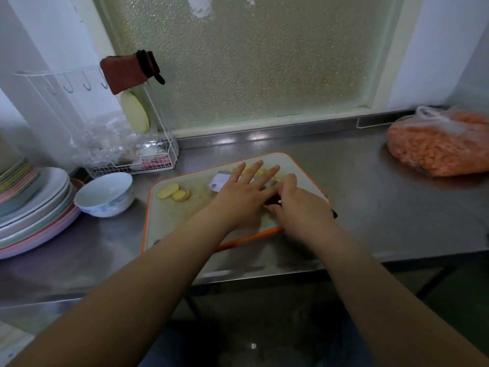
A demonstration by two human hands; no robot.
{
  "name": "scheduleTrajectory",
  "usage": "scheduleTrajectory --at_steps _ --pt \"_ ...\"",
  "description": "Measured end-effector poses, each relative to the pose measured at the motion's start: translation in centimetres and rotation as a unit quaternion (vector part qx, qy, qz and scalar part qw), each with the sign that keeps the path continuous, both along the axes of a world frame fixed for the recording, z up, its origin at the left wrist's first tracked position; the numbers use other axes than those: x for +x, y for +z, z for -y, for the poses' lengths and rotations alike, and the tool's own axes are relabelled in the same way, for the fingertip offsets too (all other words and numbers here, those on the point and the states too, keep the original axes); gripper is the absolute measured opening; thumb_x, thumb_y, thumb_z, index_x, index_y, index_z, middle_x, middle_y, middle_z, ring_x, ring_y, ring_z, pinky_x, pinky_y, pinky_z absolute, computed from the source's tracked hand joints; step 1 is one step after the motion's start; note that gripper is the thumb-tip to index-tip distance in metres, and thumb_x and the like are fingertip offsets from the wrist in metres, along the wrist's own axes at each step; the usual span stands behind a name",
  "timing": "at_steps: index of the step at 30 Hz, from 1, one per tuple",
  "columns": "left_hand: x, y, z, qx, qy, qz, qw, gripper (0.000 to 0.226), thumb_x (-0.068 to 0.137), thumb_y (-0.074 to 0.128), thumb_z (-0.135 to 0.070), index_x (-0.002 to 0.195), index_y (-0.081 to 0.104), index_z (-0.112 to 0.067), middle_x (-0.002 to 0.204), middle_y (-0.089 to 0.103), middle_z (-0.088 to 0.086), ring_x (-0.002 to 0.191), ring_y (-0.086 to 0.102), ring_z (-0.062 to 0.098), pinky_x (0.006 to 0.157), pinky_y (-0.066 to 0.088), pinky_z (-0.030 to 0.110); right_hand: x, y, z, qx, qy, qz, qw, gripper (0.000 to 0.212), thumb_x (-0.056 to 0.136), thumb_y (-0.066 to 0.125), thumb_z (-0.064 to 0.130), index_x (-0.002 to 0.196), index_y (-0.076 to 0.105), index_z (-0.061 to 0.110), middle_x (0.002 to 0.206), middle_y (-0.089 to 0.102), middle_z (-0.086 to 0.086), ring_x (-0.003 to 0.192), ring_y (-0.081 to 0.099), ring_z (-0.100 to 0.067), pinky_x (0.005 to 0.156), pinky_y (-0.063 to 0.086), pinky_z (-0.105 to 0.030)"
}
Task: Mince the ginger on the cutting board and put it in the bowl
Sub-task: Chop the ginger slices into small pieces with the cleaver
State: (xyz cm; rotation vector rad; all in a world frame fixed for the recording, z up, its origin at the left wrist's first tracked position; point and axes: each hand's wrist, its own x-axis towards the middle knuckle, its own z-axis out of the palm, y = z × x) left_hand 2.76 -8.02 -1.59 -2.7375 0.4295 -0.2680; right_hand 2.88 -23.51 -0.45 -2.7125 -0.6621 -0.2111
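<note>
Ginger slices (174, 192), pale yellow ovals, overlap on the cutting board (169, 223).

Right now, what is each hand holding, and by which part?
The right hand grips the knife by its dark handle. The left hand holds nothing; its straight fingers lie flat over the blade above the cutting board.

Frosted window (254, 62) above a steel counter (370, 207), white walls (449, 49).

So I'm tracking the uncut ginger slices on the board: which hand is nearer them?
Left. The left hand lies flat just right of the ginger slices; the right hand, gripping the knife handle, is farther right.
</note>
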Motion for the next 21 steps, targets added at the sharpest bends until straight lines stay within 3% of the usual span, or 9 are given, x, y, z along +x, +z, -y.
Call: scheduleTrajectory --at_steps 6,12,18,21 --pt "1.1 0.4 -0.9 0.023 0.041 -0.027 0.999 0.082 0.091 0.048 -0.044 0.153 -0.003 -0.027 0.161 -0.009 -0.006 0.148 -0.005 0.025 0.117 -0.004 0.048 -0.5 -0.4 1.2 0.046 -0.013 0.015 0.999 0.041 0.093 0.053 0.041 0.115 0.033 0.013 0.099 0.066 -0.008 0.087 0.063 -0.028 0.064 0.041 -0.034" --pt "1.9 1.7 -2.4 0.042 0.092 -0.066 0.993 0.083 0.089 0.043 -0.038 0.153 -0.006 -0.021 0.161 -0.012 -0.003 0.148 -0.008 0.025 0.118 -0.002 0.050 -1.2 0.0 3.6 0.088 -0.049 -0.015 0.995 0.035 0.093 0.055 0.040 0.102 0.032 0.015 0.094 0.062 -0.006 0.075 0.053 -0.027 0.060 0.036 -0.033" --pt "3.5 2.3 -4.3 -0.011 0.146 -0.078 0.986 0.077 0.094 0.041 -0.041 0.154 -0.002 -0.019 0.162 -0.009 -0.002 0.148 -0.007 0.022 0.119 -0.005 0.046 -1.3 0.4 6.1 0.115 -0.101 -0.056 0.987 0.032 0.094 0.055 0.037 0.100 0.031 0.016 0.086 0.053 -0.002 0.078 0.055 -0.029 0.064 0.036 -0.033" --pt "3.9 2.1 -4.1 -0.098 0.166 -0.076 0.978 0.067 0.098 0.025 -0.056 0.152 0.019 -0.017 0.162 -0.003 0.001 0.148 0.000 0.023 0.118 0.002 0.045 -0.8 0.4 6.9 0.179 -0.132 -0.091 0.971 0.029 0.094 0.053 0.036 0.100 0.033 0.017 0.080 0.049 0.003 0.074 0.049 -0.024 0.064 0.036 -0.033"
